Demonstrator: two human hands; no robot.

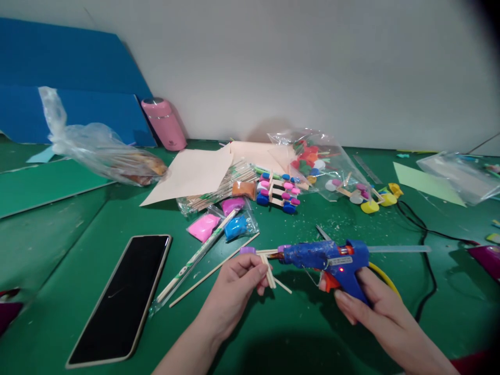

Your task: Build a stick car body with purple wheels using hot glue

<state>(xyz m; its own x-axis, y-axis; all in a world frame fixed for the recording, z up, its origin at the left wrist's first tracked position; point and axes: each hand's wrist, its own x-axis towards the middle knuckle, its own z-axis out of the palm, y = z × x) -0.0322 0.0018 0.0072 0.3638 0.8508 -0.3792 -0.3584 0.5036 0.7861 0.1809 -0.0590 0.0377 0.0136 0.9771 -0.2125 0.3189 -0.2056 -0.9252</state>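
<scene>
My left hand point(242, 281) pinches a few short pale wooden sticks point(269, 273) between thumb and fingers. Wrapped round the handle of a blue hot glue gun point(328, 260) is my right hand point(371, 304), with a finger at the orange trigger. The gun's nozzle points left and meets the upper end of the sticks, whether touching I cannot tell. A clear glue stick point(398, 249) juts from its back, and a red light glows on its side. Just behind the sticks lie purple pieces point(247, 251), partly hidden. A long thin wooden stick point(211, 273) lies left of my left hand.
A phone point(121, 297) lies at the left, beside wrapped chopsticks point(199, 255). Farther back are clay packets point(205, 226), a small wheeled stick model point(278, 192), peach paper point(187, 174), plastic bags point(111, 153) and a pink flask point(164, 124). A black cord point(425, 260) runs at the right.
</scene>
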